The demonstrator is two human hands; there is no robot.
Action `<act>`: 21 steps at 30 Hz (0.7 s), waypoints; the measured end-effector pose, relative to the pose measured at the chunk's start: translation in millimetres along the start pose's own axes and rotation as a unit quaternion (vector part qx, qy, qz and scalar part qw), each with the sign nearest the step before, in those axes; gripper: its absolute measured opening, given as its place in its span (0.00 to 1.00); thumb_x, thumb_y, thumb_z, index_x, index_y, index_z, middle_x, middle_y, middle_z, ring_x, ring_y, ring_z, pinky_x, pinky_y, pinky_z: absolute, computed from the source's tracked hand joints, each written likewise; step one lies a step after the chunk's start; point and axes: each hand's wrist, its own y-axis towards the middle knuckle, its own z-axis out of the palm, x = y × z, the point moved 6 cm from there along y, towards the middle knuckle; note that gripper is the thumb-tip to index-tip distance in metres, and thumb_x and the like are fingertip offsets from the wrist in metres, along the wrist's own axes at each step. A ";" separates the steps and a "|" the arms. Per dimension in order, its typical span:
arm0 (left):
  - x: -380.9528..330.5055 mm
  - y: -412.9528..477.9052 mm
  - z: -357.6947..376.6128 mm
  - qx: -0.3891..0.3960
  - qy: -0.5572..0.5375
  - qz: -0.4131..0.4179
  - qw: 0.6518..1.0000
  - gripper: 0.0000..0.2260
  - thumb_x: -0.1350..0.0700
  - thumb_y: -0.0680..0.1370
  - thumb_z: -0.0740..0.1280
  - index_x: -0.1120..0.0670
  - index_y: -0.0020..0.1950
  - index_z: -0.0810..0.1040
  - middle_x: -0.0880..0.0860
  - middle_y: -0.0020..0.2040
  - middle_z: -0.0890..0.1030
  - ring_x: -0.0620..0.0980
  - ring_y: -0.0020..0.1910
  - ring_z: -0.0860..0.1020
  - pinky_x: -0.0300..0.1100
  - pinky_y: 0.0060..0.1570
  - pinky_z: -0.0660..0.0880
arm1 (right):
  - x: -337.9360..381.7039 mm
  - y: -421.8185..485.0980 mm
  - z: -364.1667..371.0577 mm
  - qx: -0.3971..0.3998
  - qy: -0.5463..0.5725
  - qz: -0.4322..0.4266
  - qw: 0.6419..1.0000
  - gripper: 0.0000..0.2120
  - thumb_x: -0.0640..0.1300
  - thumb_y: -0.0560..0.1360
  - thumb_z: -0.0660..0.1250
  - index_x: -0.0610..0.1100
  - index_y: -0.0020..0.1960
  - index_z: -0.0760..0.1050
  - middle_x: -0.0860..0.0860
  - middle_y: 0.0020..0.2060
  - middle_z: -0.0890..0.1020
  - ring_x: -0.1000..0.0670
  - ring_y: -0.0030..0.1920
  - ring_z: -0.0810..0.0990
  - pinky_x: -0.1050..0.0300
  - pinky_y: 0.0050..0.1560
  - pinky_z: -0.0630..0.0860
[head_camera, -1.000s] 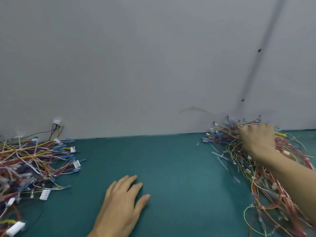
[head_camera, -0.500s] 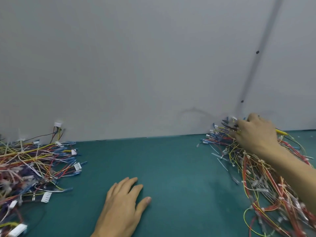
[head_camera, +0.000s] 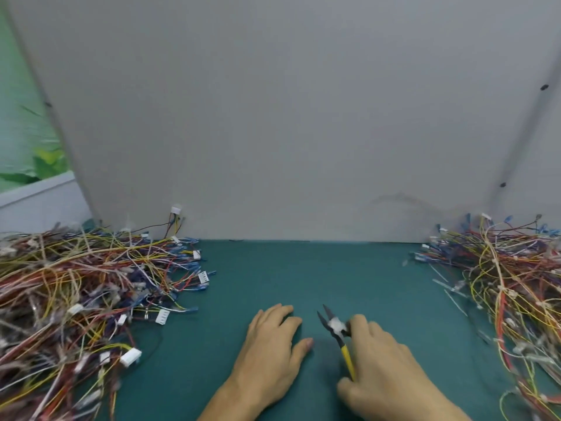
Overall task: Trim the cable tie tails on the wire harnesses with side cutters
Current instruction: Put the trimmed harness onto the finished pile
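Holding: the right hand [head_camera: 391, 369] is curled round the yellow handles of the side cutters [head_camera: 337, 332], blades a little apart, nothing between them.
Left hand: the left hand [head_camera: 270, 350] lies flat on the green mat [head_camera: 303, 268], fingers straight, gripping nothing, just beside the cutter tips.
Cutter axis: it runs from the right palm away and slightly left, with the tips aimed at the grey partition [head_camera: 273, 117].
Harnesses: there are two tangled heaps, the left pile [head_camera: 76, 293] and the right pile [head_camera: 510, 284], each well apart from the hands. No harness lies between the hands yet.
Key relation: the work sits out to both sides while the cutters point straight ahead. The free left hand is nearer the left pile and the tool hand nearer the right one, so a harness has to come to the middle first, I'd say.
Tails: pale tie tails [head_camera: 449, 287] jut from the right pile's inner edge toward the centre (too blurred to count).
In the way: white connectors [head_camera: 131, 357] fringe the left pile and the wires interlace, so pulling one harness probably drags its neighbours.
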 end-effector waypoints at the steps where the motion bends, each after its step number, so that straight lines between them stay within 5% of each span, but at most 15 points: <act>1: 0.3 -0.1 -1.9 -0.004 -0.008 0.000 1.000 0.21 0.41 0.80 0.57 0.48 0.70 0.69 0.45 0.73 0.63 0.43 0.73 0.57 0.41 0.74 0.48 | -1.3 -0.4 8.1 0.013 0.005 0.009 1.000 0.17 0.54 0.67 0.61 0.52 0.51 0.57 0.52 0.47 0.66 0.45 0.50 0.67 0.51 0.52 0.68; 8: 3.8 0.2 -11.8 -0.017 -0.013 -0.014 1.000 0.19 0.44 0.80 0.59 0.50 0.68 0.72 0.47 0.73 0.65 0.44 0.72 0.61 0.36 0.72 0.51 | -6.6 -0.2 15.0 -0.050 -0.090 -0.008 0.995 0.19 0.64 0.73 0.59 0.61 0.62 0.65 0.56 0.53 0.65 0.50 0.52 0.66 0.58 0.49 0.64; 11: 8.9 2.5 -23.5 -0.022 0.012 -0.035 0.999 0.19 0.44 0.79 0.59 0.49 0.68 0.72 0.46 0.73 0.66 0.45 0.72 0.62 0.38 0.71 0.54 | -1.9 -0.8 6.2 -0.158 -0.112 -0.036 0.980 0.19 0.64 0.59 0.76 0.58 0.46 0.80 0.53 0.40 0.76 0.47 0.38 0.78 0.53 0.37 0.69; 13: 16.2 5.0 -40.1 -0.034 0.022 -0.061 0.997 0.19 0.44 0.79 0.59 0.49 0.67 0.72 0.46 0.69 0.69 0.46 0.69 0.67 0.39 0.68 0.60 | 2.2 -8.7 4.9 -0.283 -0.086 -0.078 0.952 0.16 0.59 0.70 0.64 0.48 0.35 0.83 0.48 0.28 0.75 0.45 0.25 0.75 0.54 0.24 0.69; 15: 27.7 8.2 -65.1 -0.058 0.038 -0.092 0.993 0.17 0.44 0.79 0.60 0.49 0.65 0.74 0.47 0.64 0.74 0.48 0.64 0.71 0.42 0.64 0.67 | -1.7 -7.2 16.7 -0.344 -0.058 -0.087 0.933 0.37 0.57 0.79 0.41 0.43 0.35 0.83 0.45 0.27 0.75 0.44 0.23 0.74 0.54 0.23 0.70; 16: 36.1 10.2 -80.5 -0.075 0.052 -0.109 0.990 0.16 0.44 0.79 0.60 0.49 0.63 0.75 0.47 0.61 0.76 0.49 0.62 0.73 0.44 0.62 0.69 | 0.1 -8.0 16.2 -0.370 -0.050 -0.096 0.923 0.40 0.58 0.79 0.36 0.42 0.36 0.84 0.44 0.27 0.75 0.44 0.23 0.74 0.54 0.23 0.70; 21: 102.6 22.5 -169.6 -0.203 0.132 -0.173 0.955 0.09 0.54 0.79 0.62 0.54 0.51 0.81 0.52 0.46 0.82 0.53 0.45 0.79 0.47 0.45 0.77 | -0.9 -0.8 23.6 -0.408 -0.058 -0.124 0.903 0.40 0.57 0.80 0.37 0.40 0.37 0.84 0.43 0.27 0.76 0.43 0.23 0.74 0.55 0.26 0.71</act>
